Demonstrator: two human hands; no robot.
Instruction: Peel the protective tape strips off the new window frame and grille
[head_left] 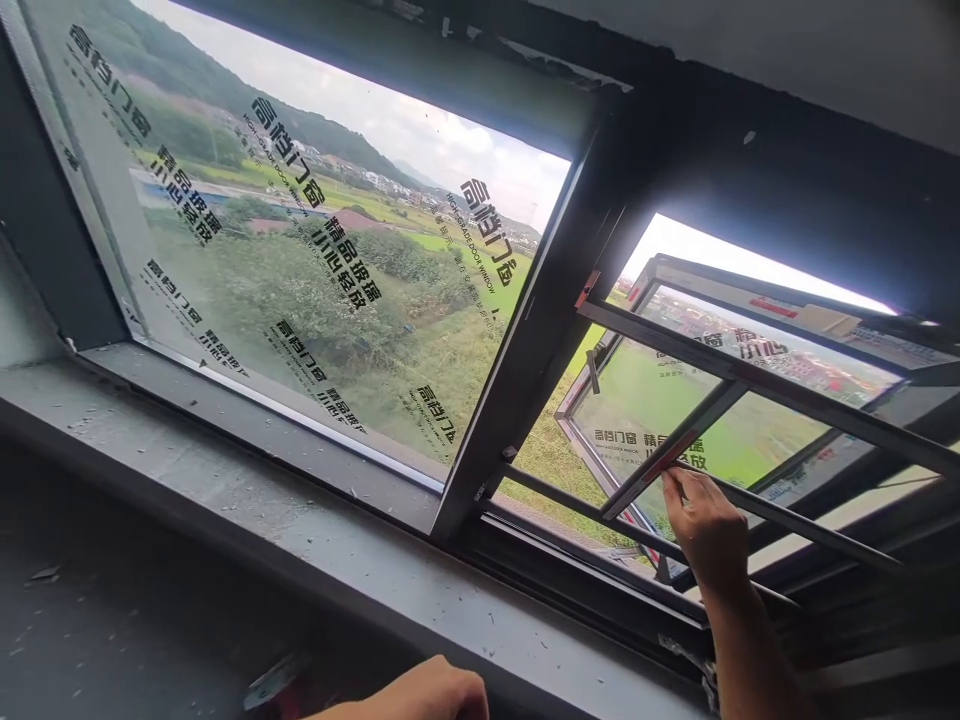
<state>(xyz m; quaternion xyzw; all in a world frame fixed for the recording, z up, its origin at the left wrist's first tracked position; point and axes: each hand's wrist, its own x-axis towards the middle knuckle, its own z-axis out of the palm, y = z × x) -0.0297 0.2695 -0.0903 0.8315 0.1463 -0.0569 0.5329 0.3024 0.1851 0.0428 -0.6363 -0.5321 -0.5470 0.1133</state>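
My right hand (pixel 705 525) reaches up to the dark metal window guard (pixel 720 400). Its thumb and fingers are pinched together at the slanting bar, right at the lower end of a red strip (pixel 670 455) on it. Whether the fingers grip the bar or a thin film on it I cannot tell. At the bottom edge of the view is my left hand (pixel 427 690), its fingers bent downward and their tips out of sight. Beyond the guard, an outward-opened window sash (pixel 585 440) carries printed film on its glass.
A large fixed pane (pixel 360 280) with black printed lettering fills the left side. A dark mullion (pixel 525 330) divides it from the opening. Small scraps lie along the grey sill (pixel 300 510). A blurred red-and-clear object (pixel 277 685) sits low, left of my left hand.
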